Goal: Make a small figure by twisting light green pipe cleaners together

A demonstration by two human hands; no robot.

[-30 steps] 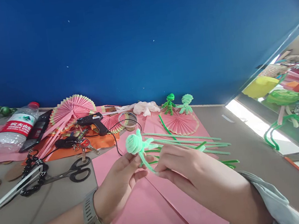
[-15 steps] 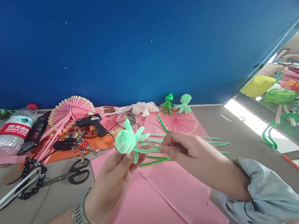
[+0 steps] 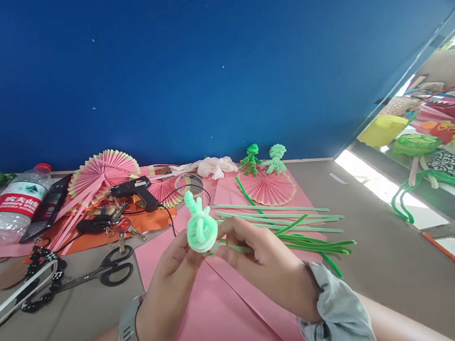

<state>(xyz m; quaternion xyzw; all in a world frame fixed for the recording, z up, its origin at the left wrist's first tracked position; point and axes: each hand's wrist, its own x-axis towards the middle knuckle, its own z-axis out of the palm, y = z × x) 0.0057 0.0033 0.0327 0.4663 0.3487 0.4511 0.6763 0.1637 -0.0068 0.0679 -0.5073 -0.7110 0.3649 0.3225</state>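
Note:
A light green pipe-cleaner figure is held upright above the pink paper, its coiled round head facing me and its limbs sticking up behind. My left hand is closed on it, thumb and fingers pinching just below the head. Beside the head, my right hand pinches a light green strand of the figure; its fingertips partly hide the strand. Behind my right hand lie loose dark green pipe cleaners and light green pipe cleaners. Two finished-looking figures, one dark green and one pale green, stand by the blue panel.
Pink paper sheets lie under my hands. To the left are black scissors, keys, a glue gun, a folded pink fan and a plastic bottle. A blue panel rises behind.
The figure has turned so its head faces me. My right hand has moved left, close to the head, uncovering dark green pipe cleaners. The view has shifted slightly.

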